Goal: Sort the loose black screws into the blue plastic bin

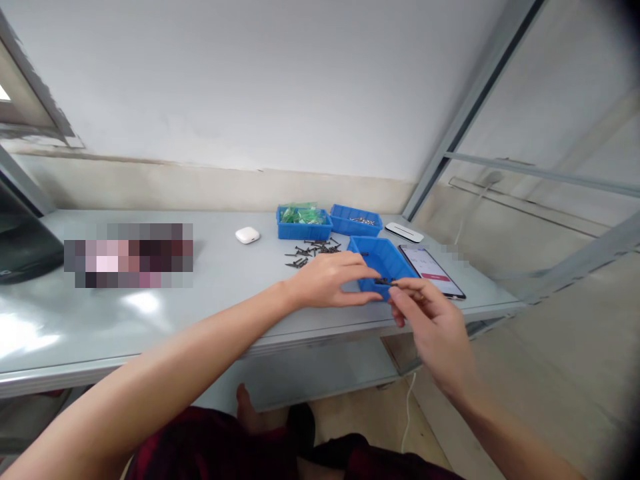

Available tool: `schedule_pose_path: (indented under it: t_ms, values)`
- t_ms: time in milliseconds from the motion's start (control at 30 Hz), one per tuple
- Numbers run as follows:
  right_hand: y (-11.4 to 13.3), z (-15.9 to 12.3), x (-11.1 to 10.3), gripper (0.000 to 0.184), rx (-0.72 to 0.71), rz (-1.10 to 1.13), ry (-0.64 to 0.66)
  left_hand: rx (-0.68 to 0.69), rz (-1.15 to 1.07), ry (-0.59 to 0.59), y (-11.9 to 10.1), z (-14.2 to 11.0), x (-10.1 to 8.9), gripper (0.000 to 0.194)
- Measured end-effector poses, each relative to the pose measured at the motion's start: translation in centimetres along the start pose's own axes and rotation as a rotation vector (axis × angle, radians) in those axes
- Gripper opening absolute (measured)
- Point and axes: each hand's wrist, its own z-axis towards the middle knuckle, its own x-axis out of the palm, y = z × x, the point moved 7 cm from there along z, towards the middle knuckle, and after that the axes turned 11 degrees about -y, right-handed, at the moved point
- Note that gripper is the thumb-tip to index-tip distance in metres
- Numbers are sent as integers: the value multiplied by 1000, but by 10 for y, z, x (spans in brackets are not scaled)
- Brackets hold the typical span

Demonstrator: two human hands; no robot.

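Black screws (pixel 327 249) lie in a loose pile on the grey tabletop, left of a blue plastic bin (pixel 373 248). More dark screws (pixel 383 281) show at the bin's near end. Reaching over the bin's left side, my left hand (pixel 330 279) has its thumb and fingers apart; whether it touches the bin I cannot tell. My right hand (pixel 435 320) is at the bin's near right corner, thumb and fingertips pinched on a dark screw (pixel 394 285), mostly hidden by the fingers.
Behind the pile stands a blue bin (pixel 303 231) of green plastic packets, beside another blue bin (pixel 345 227) with small metal parts. A phone (pixel 434 272) and a white flat device (pixel 404 232) lie to the right, a white earbud case (pixel 247 235) to the left. Metal posts frame the table.
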Motion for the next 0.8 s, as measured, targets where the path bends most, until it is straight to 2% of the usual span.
schedule_pose_path:
  t_ms: [100,200,267,333,500,667,733,800]
  values:
    - [12,10,-22,26,-252,-165,-184,-81,163,114,21,-2,2,33]
    - [13,20,-32,29,-519,-354,-292,-236,338,317,51,-13,8,31]
    - [3,27,-31,29,-584,-453,-261,-328,386,429,66,-24,11,30]
    - [-7,33,-28,29,-608,-505,-215,-361,387,499,73,-32,13,27]
    - [-18,37,-26,29,-594,-520,-175,-410,362,500,82,-38,12,27]
    - [-20,35,-28,30,-599,-508,-179,-385,314,471,83,-38,13,25]
    - [-13,30,-30,29,-655,-501,-216,-375,307,428,82,-36,12,25]
    - [-1,20,-29,23,-770,-476,-240,-369,289,374,79,-34,11,26]
